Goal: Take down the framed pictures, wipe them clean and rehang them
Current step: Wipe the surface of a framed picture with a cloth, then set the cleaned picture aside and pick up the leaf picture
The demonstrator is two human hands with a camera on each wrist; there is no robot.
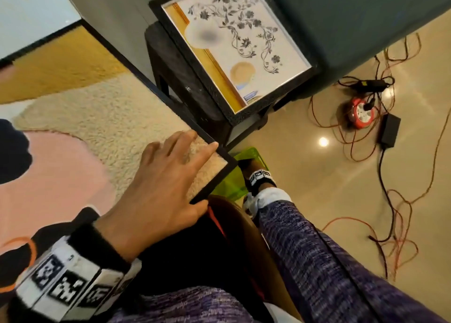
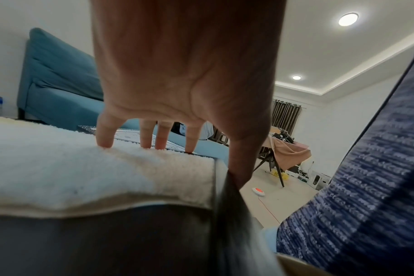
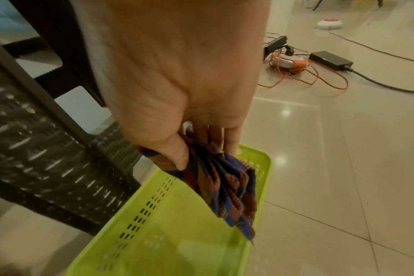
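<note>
Resting with fingers spread, the left hand point(image 1: 158, 178) lies on the black-framed picture point(image 1: 214, 173) across the person's lap; the right hand point(image 3: 177, 89) pinches a striped cloth point(image 3: 225, 186) over a green basket point(image 3: 168, 233). No legible writing.

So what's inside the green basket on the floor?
The cloth pinched by the right hand hangs into the green basket. The bottom looks bare; the near end is out of view.
</note>
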